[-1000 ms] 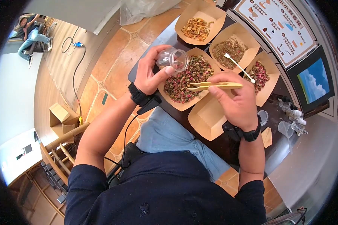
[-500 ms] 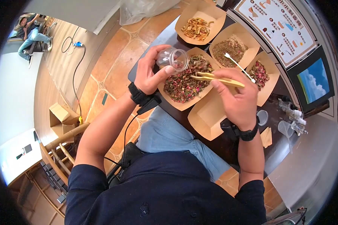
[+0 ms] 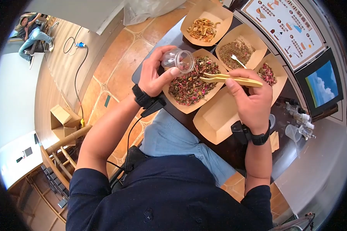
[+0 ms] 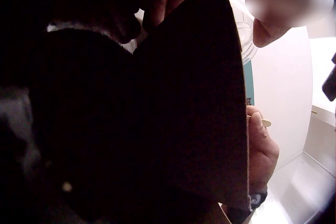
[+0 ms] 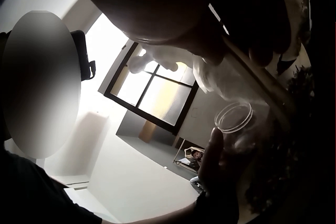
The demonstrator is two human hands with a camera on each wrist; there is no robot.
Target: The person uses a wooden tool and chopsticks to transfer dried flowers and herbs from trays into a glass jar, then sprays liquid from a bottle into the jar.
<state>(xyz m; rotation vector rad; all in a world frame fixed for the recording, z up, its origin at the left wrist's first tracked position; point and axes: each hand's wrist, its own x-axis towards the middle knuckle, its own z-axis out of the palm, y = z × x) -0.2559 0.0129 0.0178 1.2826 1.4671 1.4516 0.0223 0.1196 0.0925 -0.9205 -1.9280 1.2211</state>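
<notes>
In the head view my left hand [image 3: 152,79] grips a small clear jar [image 3: 171,59], tilted with its open mouth facing right. The jar is over the upper left of a paper tray [image 3: 186,110] filled with mixed dried petals and leaves [image 3: 191,90]. My right hand [image 3: 254,102] pinches yellow wooden tweezers [image 3: 241,80], their tips pointing left over the right side of that mix. Below the tweezers is an empty paper tray [image 3: 212,121]. In the right wrist view the jar [image 5: 233,119] shows its round rim beyond the tweezers [image 5: 257,77].
Further paper trays hold orange-brown dried pieces [image 3: 202,30], brown crumbs [image 3: 235,52] and red petals [image 3: 266,73]. A white stirrer [image 3: 238,60] lies in the crumb tray. Small clear bottles [image 3: 302,119] and a plastic cup [image 3: 293,133] are at the right, below a framed picture [image 3: 323,82].
My right hand has drawn the tweezers to the right, away from the jar, and now covers part of the white stirrer. The left hand and jar have stayed in place.
</notes>
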